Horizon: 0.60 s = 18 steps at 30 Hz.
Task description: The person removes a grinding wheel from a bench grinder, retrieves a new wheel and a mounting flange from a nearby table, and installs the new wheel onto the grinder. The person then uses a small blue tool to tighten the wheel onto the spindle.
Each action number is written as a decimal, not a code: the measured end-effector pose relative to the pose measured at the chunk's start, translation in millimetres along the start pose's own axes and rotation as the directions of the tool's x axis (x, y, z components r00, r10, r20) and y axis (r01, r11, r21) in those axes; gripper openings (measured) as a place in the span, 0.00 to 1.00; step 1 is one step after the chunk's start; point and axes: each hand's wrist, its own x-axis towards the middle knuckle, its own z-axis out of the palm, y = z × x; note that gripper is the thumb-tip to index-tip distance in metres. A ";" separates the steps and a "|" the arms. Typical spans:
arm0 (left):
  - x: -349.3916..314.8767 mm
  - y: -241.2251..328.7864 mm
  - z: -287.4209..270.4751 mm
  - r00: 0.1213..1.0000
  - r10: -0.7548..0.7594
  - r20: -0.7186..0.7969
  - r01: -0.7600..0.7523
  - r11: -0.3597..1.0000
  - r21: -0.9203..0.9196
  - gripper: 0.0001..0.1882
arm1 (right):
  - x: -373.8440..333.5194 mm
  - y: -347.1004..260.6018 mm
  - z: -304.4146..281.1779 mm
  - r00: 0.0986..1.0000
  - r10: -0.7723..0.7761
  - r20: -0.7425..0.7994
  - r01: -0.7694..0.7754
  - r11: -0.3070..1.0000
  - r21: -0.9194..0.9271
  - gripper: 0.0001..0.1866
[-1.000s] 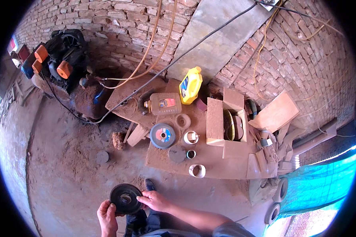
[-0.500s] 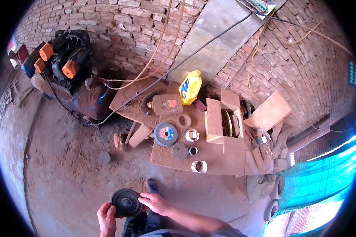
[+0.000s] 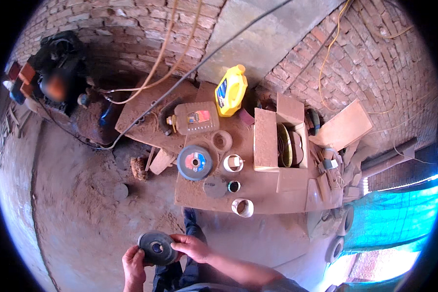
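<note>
Low in the view I hold a dark round disc (image 3: 155, 248) with a raised hub in its middle; its exact kind is not clear. My left hand (image 3: 133, 261) pinches its left edge, thumb on the face. On its right rim my right hand (image 3: 191, 248) has a grip, with the fingers partly hidden under it. Beyond the hands, a dusty table carries a grinding wheel (image 3: 185, 165) with a coloured label. Close by it are a dusty round disc (image 3: 215, 187) and several small rolls or cups, among them a white one (image 3: 242, 208).
A yellow jug (image 3: 231, 92) and a dusty plastic canister (image 3: 197, 118) stand at the table's back. To the right sits an open cardboard box (image 3: 266, 141) with round discs inside. An air compressor (image 3: 68, 82) occupies the far left. A dark cable (image 3: 214, 72) crosses above the table.
The view has shifted, and the table now appears larger and nearer. Both hands keep their grip on the disc, which is tilted slightly differently. My leg shows further forward.
</note>
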 end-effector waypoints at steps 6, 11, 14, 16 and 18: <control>81.6 -9.8 98.6 0.980 -0.158 0.117 0.150 0.986 0.075 0.11 | -9.0 -61.7 -95.2 0.996 -0.045 -0.072 0.049 0.997 0.054 0.27; 117.2 -0.8 159.3 0.982 -0.143 0.120 0.125 0.981 0.146 0.16 | 10.0 -98.8 -154.4 0.971 -0.060 -0.230 0.140 0.926 0.350 0.28; 124.0 -15.7 142.8 0.994 -0.099 0.039 0.087 0.967 0.238 0.19 | 39.0 -126.2 -191.8 0.863 -0.272 -0.426 0.146 0.941 -0.305 0.29; 119.4 -23.1 120.5 0.987 -0.148 -0.065 0.160 0.945 0.285 0.21 | 63.0 -133.9 -216.0 0.749 -0.539 -0.386 0.026 0.606 -0.795 0.30; 110.6 -45.4 78.5 0.971 -0.160 -0.175 0.211 0.920 0.330 0.19 | 91.8 -144.5 -226.2 0.713 -0.643 -0.280 -0.142 0.259 -0.955 0.31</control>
